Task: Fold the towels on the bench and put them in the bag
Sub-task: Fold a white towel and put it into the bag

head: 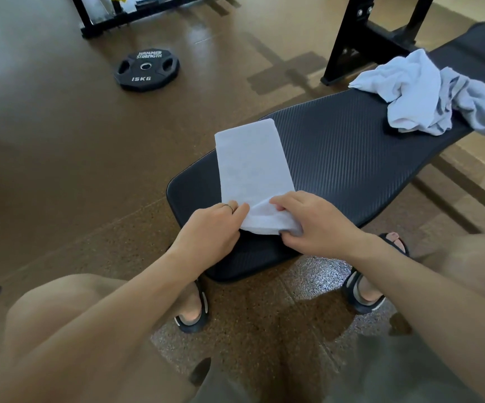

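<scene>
A round black weight plate (147, 70) lies flat on the brown floor (46, 141), well apart from the desk (351, 158). It has white letters and holes to hold it by. Behind it stands a black metal frame (148, 13). Another black frame (360, 39) stands by the far end of the desk. Nothing lies between the two towels on the desk top.

No bag shows in this view.

The desk is long and black, with round corners and a padded top full of thin slanted lines. A folded towel (250, 164) lies on its near end. It is white, soft and shaped like a long strip, and its far end reaches the far edge of the desk. The near end is lifted up and bent over.

The left hand (210, 232) pinches the near left corner of the folded towel; its grip is closed on the cloth, and a thin ring (229, 207) sits on one finger. The right hand (314, 225) holds the near right corner, with fingers curled around the cloth.

A crumpled towel (427, 94) sits in a messy heap farther along the desk. It is white and grey with many folds, and one side hangs over the edge.

The person's feet are in black sandals (363, 295) on a speckled mat (264, 315) under the desk.
</scene>
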The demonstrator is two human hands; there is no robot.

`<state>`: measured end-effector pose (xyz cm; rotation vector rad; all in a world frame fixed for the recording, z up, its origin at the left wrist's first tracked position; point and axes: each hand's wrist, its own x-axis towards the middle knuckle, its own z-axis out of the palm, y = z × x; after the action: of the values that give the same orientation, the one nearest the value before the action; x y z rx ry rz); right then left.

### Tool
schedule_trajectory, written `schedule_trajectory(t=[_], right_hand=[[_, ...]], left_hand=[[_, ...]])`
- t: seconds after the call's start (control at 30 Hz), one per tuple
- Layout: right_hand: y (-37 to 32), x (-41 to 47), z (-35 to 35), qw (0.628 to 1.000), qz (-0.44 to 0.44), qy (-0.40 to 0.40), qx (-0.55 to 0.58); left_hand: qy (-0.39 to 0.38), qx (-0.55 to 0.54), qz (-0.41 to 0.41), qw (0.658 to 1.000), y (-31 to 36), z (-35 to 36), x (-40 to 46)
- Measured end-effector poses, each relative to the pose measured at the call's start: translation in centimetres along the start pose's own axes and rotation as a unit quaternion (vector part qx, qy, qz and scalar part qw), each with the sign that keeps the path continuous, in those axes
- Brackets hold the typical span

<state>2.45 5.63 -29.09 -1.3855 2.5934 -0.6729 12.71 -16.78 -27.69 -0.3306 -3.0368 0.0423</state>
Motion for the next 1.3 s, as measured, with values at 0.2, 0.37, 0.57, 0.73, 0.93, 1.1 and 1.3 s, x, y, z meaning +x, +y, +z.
schedule_trajectory(t=[0.2,0.37,0.57,0.73,0.93,1.1,1.3], right_hand=[[0.5,-0.3,0.0,1.0,-0.009,-0.026,-0.013],[0.4,0.2,0.0,0.999,0.023,0.03,0.02],[0.2,1.1,-0.7,0.972,0.144,0.055,0.179],[0.3,1.4,-0.9,0.958,0.17,0.067,0.223],[1.1,3.3,-1.9,0.96,0.201,0.041,0.188],[1.9,5.7,-2.5,0.969,0.191,0.006,0.159],[2.5,6.9,-0.6,0.972,0.205,0.035,0.111]], left_hand=[[-0.004,-0.135,-0.102,0.986,-1.2,-0.7,0.8],[-0.014,-0.241,-0.164,0.956,-1.8,-1.2,1.1],[-0.091,-0.151,-0.122,0.977,-1.3,-1.3,0.8],[0.004,-0.136,-0.101,0.985,-1.1,-0.9,0.8],[-0.031,-0.242,-0.133,0.961,-2.7,-1.2,1.9],[-0.051,-0.29,-0.181,0.939,-3.8,-0.8,3.1],[-0.035,-0.259,-0.247,0.933,-3.2,0.7,4.3]])
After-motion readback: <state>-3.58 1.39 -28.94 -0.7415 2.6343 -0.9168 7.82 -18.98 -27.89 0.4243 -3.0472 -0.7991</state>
